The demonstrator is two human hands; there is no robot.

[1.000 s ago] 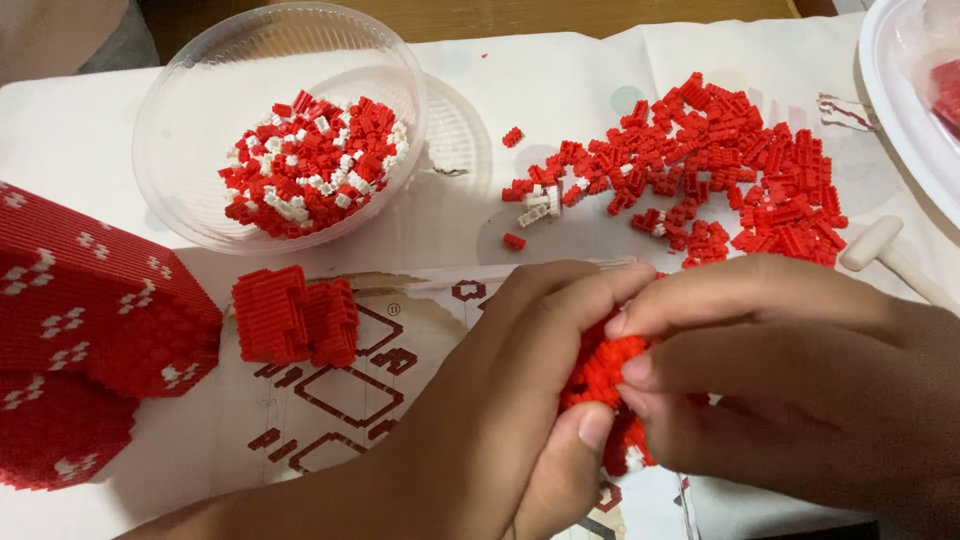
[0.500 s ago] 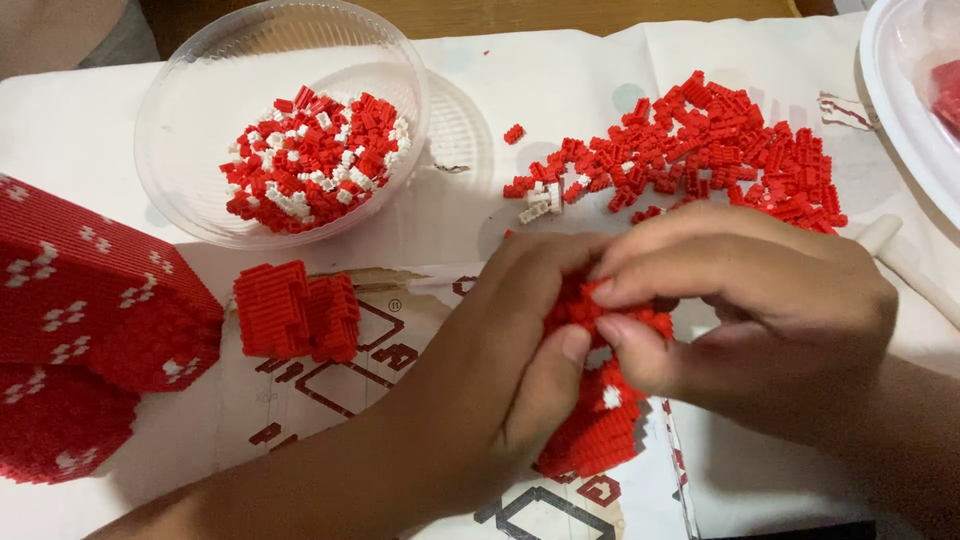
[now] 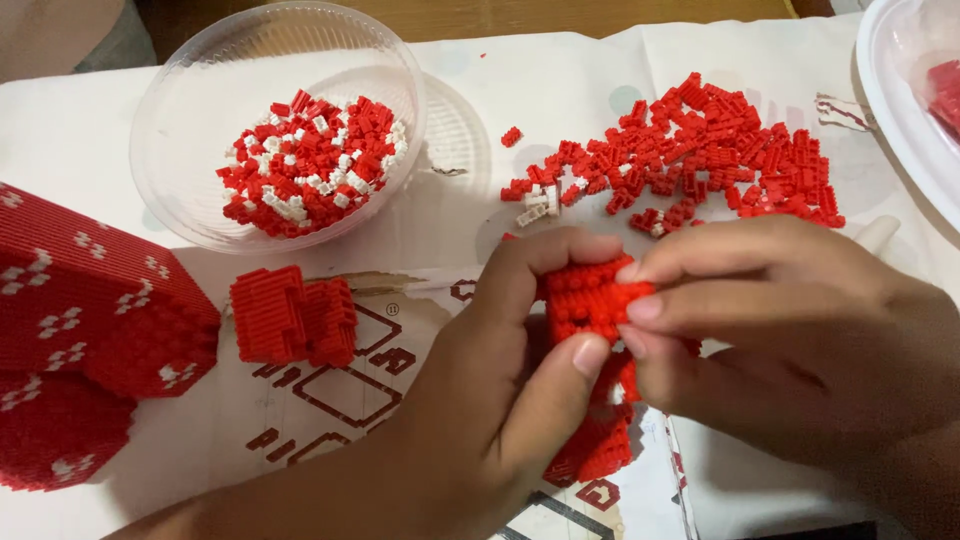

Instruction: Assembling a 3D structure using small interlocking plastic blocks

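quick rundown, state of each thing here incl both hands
left hand: gripping red brick piece
right hand: pinching same piece
red brick piece: part-built, held above instruction sheet
clear bowl: upright, part-filled with bricks
loose brick pile: scattered
small red block: resting, untouched

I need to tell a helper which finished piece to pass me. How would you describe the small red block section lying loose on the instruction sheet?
Start at the clear plastic bowl of red and white bricks. Just below it, on the printed instruction sheet, lies the small red block section. Unlike the big white-patterned red build to its left, it is plain red, and no hand touches it.
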